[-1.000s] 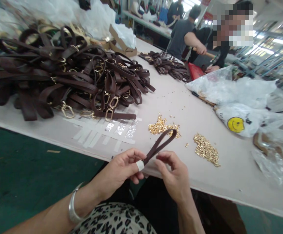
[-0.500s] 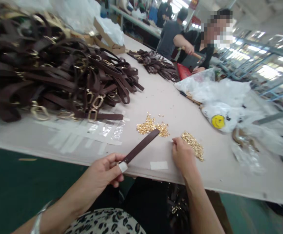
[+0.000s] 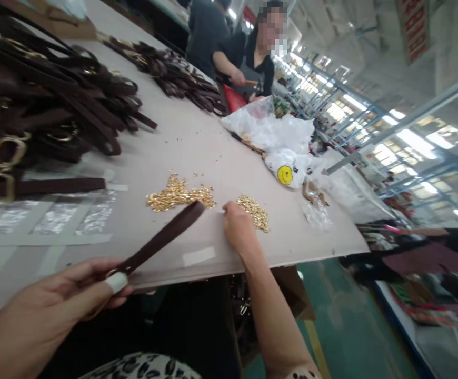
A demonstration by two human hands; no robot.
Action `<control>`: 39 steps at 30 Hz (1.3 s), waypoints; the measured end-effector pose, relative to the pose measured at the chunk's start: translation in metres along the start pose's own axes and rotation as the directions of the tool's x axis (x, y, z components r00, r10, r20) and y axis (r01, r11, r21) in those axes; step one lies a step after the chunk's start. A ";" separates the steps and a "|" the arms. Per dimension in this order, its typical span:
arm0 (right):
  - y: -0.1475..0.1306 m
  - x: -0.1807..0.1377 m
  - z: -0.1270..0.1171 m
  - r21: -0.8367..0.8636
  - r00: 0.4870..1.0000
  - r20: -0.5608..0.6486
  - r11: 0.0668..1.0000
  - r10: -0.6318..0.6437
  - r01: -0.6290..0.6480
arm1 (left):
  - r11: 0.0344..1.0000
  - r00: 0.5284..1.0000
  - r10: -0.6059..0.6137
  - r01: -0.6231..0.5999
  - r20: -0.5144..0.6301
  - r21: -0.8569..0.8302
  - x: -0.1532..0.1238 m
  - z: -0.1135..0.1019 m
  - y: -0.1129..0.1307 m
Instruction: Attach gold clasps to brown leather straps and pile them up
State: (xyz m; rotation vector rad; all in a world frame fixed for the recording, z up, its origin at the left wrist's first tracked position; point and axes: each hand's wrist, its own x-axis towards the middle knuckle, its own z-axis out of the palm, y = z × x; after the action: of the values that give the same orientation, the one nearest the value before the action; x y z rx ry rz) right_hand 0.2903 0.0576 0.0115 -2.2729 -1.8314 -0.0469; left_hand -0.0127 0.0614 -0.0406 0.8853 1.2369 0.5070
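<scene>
My left hand (image 3: 90, 289), with white tape round the thumb, pinches one end of a dark brown leather strap (image 3: 163, 237). The strap's free end points up and right over the table. Closed fingers of my right hand (image 3: 239, 226) rest at the tabletop between two heaps of small gold metal pieces. The brighter heap (image 3: 179, 195) lies to its left, and the paler heap (image 3: 255, 211) touches its right side. Whatever its fingertips may hold is hidden.
A big pile of brown straps with gold buckles (image 3: 55, 100) covers the table's left; a smaller strap pile (image 3: 173, 73) lies farther back. White plastic bags (image 3: 284, 137) sit at the right. Across the table a person (image 3: 248, 58) holds a wooden-handled tool.
The view has swung to the right, so the table's things appear farther left. My left hand still holds the strap, and my right hand stays beside the gold pieces.
</scene>
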 end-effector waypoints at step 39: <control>-0.116 -0.102 0.040 0.815 0.959 -0.282 0.535 0.031 0.222 | 0.641 0.663 0.749 -0.730 0.017 0.236 -0.028 0.026 0.002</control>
State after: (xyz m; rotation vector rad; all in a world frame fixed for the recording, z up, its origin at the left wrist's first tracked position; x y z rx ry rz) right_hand 0.1510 -0.0101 -0.0269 -1.3748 -1.3638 0.4181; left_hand 0.0044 0.0338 -0.0204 1.6029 0.9645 1.0890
